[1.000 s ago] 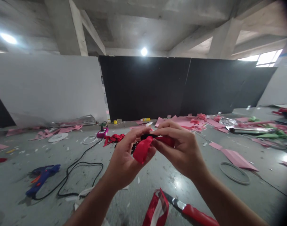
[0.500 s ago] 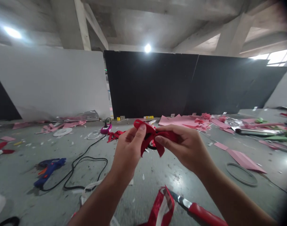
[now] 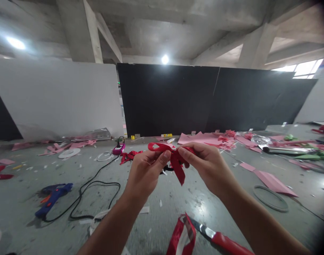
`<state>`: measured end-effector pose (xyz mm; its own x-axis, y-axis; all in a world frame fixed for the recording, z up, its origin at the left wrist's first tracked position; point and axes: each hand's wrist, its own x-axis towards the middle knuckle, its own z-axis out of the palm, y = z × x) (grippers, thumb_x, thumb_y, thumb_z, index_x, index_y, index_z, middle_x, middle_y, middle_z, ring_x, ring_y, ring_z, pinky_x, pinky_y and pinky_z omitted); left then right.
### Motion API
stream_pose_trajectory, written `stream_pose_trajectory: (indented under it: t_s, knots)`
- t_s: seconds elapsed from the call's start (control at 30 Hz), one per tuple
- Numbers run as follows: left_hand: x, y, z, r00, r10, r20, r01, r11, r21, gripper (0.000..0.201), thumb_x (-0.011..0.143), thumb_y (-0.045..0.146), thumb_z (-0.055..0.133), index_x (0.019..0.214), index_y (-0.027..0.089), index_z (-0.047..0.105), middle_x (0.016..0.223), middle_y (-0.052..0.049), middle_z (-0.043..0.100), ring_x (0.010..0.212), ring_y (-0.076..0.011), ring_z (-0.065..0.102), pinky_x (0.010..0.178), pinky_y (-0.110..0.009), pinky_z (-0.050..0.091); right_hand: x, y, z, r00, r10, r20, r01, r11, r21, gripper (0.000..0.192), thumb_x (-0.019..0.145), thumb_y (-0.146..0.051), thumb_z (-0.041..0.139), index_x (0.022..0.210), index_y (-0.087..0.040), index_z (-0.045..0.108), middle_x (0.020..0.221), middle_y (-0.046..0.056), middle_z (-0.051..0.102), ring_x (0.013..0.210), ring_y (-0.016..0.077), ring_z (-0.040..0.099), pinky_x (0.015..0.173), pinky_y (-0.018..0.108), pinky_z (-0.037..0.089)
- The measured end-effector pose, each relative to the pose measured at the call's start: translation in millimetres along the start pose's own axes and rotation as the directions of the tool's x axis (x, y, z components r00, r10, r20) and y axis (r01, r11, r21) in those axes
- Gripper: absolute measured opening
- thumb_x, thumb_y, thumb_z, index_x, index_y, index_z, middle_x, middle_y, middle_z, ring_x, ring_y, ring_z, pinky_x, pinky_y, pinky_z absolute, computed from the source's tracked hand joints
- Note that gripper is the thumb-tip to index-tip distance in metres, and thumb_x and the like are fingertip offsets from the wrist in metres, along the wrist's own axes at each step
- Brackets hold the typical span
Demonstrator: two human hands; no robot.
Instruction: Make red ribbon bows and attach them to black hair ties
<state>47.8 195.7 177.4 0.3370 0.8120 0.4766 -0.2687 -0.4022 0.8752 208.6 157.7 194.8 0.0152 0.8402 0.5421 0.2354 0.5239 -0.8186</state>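
A red ribbon bow (image 3: 178, 171) is held up between my two hands over the middle of the table. My left hand (image 3: 147, 170) pinches it near the centre, with one loop standing out above the fingers. On the other side my right hand (image 3: 204, 161) is closed on the bow close to its knot, thumb in front. One ribbon tail hangs down between the hands. Something black and curved shows just behind the bow; I cannot make out what it is. Closer to me lie a folded red ribbon (image 3: 176, 233) and a red-handled knife (image 3: 217, 238).
A blue glue gun (image 3: 54, 200) lies at left, its black cord (image 3: 94, 182) looping across the table. A magenta plug block (image 3: 118, 148) and more red ribbon (image 3: 130, 156) sit behind. Pink sheets (image 3: 274, 182) and a grey ring (image 3: 270, 199) lie at right. Black boards (image 3: 169, 99) stand behind.
The bow has turned in my hands: its left loop now lies flatter and the tail hangs lower. My left thumb has moved in toward the knot. The view has shifted slightly.
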Motion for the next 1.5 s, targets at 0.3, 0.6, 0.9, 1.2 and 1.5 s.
stream_pose_trajectory:
  t_s: [0.3, 0.6, 0.9, 1.2, 1.5]
  knots:
    - [1.0, -12.4, -0.1, 0.99, -0.065, -0.122, 0.037, 0.974, -0.225, 0.019, 0.078, 0.037, 0.074, 0.079, 0.018, 0.076, 0.075, -0.002, 0.072, 0.068, -0.0117, 0.061, 0.07, -0.026, 0.046, 0.3, 8.0, 4.1, 0.999, 0.044, -0.021, -0.039, 0.981, 0.191, 0.027, 0.087, -0.042, 0.063, 0.087, -0.015, 0.066, 0.076, 0.003, 0.064, 0.065, 0.0118, 0.056, 0.06, 0.027, 0.047]
    - [-1.1, -11.2, 3.3, 0.995, -0.099, -0.015, 0.094, 0.975, -0.203, 0.024, 0.083, 0.037, 0.069, 0.092, 0.016, 0.075, 0.085, -0.005, 0.073, 0.079, -0.015, 0.064, 0.078, -0.029, 0.047, -0.4, 3.8, 4.7, 1.0, -0.021, 0.019, 0.023, 0.997, -0.073, 0.024, 0.082, -0.037, 0.07, 0.095, -0.017, 0.071, 0.085, 0.005, 0.071, 0.078, 0.0168, 0.065, 0.07, 0.031, 0.053]
    - [-2.3, -9.1, 6.1, 0.997, -0.078, -0.002, 0.076, 0.977, -0.197, 0.022, 0.084, 0.035, 0.068, 0.093, 0.016, 0.074, 0.089, -0.006, 0.073, 0.086, -0.0191, 0.065, 0.087, -0.035, 0.048, -3.2, 3.4, 6.1, 0.995, -0.094, -0.015, 0.09, 0.981, -0.169, 0.018, 0.081, -0.033, 0.071, 0.091, -0.019, 0.076, 0.079, 0.003, 0.074, 0.07, 0.0145, 0.064, 0.061, 0.027, 0.051]
    - [-3.7, 0.6, 8.0, 0.993, -0.068, -0.101, 0.061, 0.995, -0.073, 0.022, 0.08, 0.033, 0.072, 0.094, 0.015, 0.075, 0.084, -0.005, 0.072, 0.085, -0.0194, 0.062, 0.083, -0.032, 0.046, -2.9, 5.1, 9.2, 0.998, -0.048, -0.051, 0.043, 0.994, -0.102, 0.016, 0.08, -0.032, 0.072, 0.087, -0.019, 0.077, 0.08, 0.004, 0.074, 0.07, 0.0154, 0.065, 0.06, 0.027, 0.051]
    - [-4.3, -1.4, 6.8, 0.992, -0.104, -0.075, 0.1, 0.993, -0.055, 0.021, 0.082, 0.036, 0.069, 0.079, 0.016, 0.071, 0.073, -0.001, 0.064, 0.071, -0.0122, 0.052, 0.069, -0.025, 0.042, -4.6, 4.7, 6.3, 0.979, -0.193, -0.073, 0.177, 0.967, -0.182, 0.015, 0.08, -0.021, 0.07, 0.095, -0.022, 0.075, 0.084, 0.001, 0.074, 0.074, 0.0134, 0.065, 0.064, 0.025, 0.052]
